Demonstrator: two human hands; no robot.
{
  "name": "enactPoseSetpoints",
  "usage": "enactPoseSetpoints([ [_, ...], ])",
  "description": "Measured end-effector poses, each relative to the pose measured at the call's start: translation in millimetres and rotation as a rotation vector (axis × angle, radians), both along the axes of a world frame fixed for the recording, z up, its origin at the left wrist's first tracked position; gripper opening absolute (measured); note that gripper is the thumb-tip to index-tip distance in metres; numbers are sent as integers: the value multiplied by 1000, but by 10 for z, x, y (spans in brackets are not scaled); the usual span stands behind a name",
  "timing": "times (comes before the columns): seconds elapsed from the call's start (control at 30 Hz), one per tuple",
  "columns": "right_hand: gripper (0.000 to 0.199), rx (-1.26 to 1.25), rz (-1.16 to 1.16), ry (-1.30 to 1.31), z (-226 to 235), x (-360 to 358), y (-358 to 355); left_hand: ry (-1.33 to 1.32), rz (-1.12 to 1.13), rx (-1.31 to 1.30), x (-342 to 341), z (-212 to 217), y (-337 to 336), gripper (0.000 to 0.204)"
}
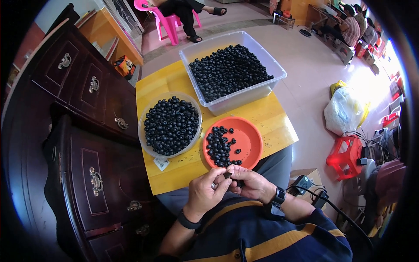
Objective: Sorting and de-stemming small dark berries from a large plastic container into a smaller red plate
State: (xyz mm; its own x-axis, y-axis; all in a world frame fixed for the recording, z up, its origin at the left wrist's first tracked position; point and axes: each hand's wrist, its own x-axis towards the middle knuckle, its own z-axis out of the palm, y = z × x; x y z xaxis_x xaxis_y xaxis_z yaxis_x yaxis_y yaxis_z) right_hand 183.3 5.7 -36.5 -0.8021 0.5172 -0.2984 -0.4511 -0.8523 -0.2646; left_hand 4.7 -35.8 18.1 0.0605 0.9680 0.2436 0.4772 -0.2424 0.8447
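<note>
Just off the near edge of the yellow wooden surface (174, 83), above the lap, both hands meet over one small black round bead-like piece (228, 175). The left hand (205, 192) has its fingers curled nearly closed and pinches the piece at the fingertips; something small and pale shows between its fingers, too small to tell. The right hand (253, 183) is likewise closed, its fingertips on the same piece from the other side.

Directly ahead, at the near edge, sits an orange round plastic dish (248, 135) with a loose pile of the black pieces on its left half. Just beside it to the left stands a clear round plastic tub (146, 146) full of them, and toward the far edge a clear rectangular plastic bin (244, 98) holds many more.

To do this well, I judge the piece should stay pinched low and close over the dish, so a slip drops it there rather than onto the lap, and the fingertips should turn it gently instead of squeezing.
</note>
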Motion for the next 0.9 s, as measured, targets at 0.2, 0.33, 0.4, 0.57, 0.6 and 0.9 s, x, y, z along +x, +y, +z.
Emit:
enactPoseSetpoints([
  [0.2,11,-8,14,-84,-10,13,-9,104,-46,0,-143,49,79,19],
  [0.33,19,-104,9,-42,-5,56,-6,87,377,150,-479,213,278,28],
  [0.4,25,-174,-26,-42,-23,59,-8,80,498,182,-624,276,315,36],
  [0.57,33,-202,-56,-27,89,16,-2,113,197,11,-369,227,93,19],
  [0.6,35,-206,-64,18,86,-6,-6,93,123,-20,-267,160,49,19],
  [0.9,36,-153,-74,-41,93,-39,-19,337,-15,-57,162,-186,-159,34],
])
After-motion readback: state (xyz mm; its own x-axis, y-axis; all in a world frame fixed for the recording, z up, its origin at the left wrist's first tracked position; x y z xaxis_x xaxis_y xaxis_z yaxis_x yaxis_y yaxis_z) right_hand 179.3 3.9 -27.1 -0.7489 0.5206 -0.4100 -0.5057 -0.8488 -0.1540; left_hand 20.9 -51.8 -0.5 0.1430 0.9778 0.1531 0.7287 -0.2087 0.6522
